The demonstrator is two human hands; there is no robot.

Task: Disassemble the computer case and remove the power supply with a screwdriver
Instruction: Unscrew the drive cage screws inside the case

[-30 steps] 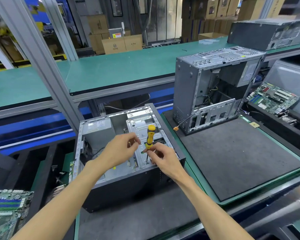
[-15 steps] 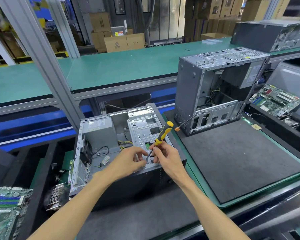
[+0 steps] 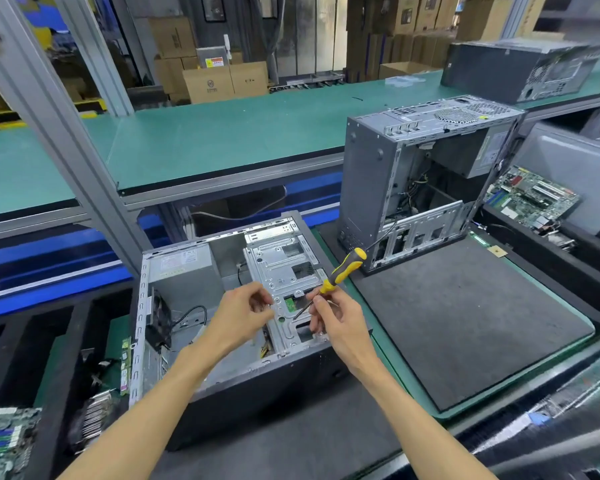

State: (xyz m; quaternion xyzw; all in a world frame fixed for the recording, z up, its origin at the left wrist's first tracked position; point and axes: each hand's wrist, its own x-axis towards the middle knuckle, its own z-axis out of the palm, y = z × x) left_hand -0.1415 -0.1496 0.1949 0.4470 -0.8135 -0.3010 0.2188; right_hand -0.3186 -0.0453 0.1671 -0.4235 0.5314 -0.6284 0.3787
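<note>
- Vs 0.5 s ago: left hand point(image 3: 245, 315) lifted slightly, fingers curled, whether pinching sth can't tell.
- Right hand point(image 3: 336, 318) grips screwdriver point(image 3: 338, 276), tip down at drive cage point(image 3: 284, 271).
- Computer case point(image 3: 229, 341) lies open beneath both hands; power supply point(image 3: 182, 271) at far-left corner.

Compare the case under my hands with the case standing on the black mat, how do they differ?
The near case lies on its side, open face up; the far case stands upright, open face sideways. Both hands work over the near case, the right hand holding a screwdriver and the left hand beside it; nothing touches the far case. The near case has a dark front; the far case shows bare grey metal. Both are open, each with a power supply inside.
</note>
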